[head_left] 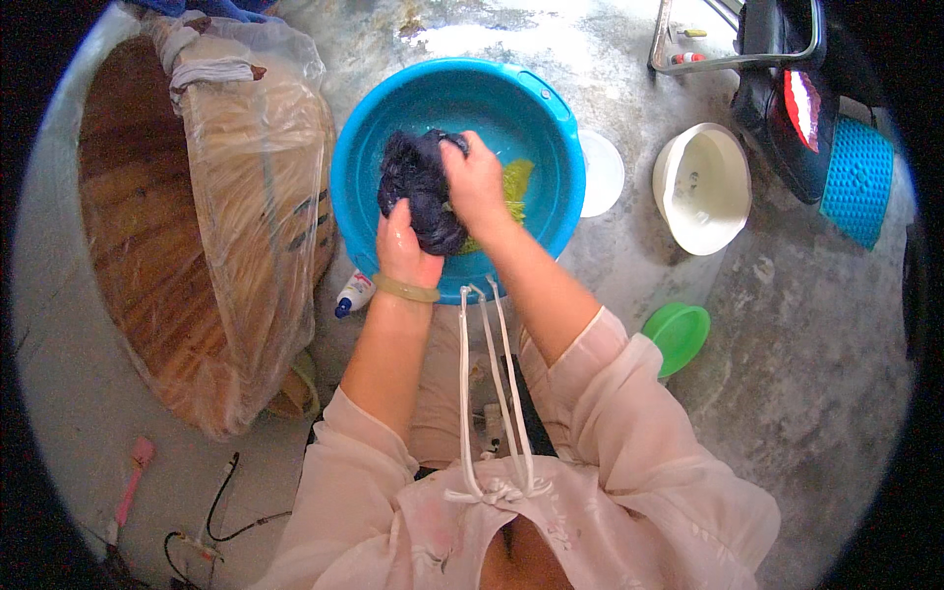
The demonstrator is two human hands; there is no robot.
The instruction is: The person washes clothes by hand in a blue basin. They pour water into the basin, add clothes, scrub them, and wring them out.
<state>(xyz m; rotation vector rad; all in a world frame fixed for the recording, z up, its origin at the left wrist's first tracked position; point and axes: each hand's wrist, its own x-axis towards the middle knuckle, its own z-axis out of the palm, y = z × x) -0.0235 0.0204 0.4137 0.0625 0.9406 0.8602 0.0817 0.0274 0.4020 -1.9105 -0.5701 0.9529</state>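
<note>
A wet, bunched dark navy cloth (418, 182) is held up over a round blue basin (351, 128). My left hand (403, 248), with a pale bangle at the wrist, grips the cloth's lower left side. From the right, my right hand (474, 187) has its fingers curled round the upper right part of the same cloth. A yellow-green piece (516, 187), perhaps another cloth, lies in the basin, partly hidden behind my right hand and forearm. The cloth covers some of my fingertips.
A plastic-wrapped wooden round (147, 216) stands at left. By the basin are a white bottle (356, 291) with a blue cap and a white lid (602, 174). A cream bowl (672, 172), green bowl (678, 339) and blue textured item (857, 182) are right; a pink-handled tool (133, 482) lies lower left.
</note>
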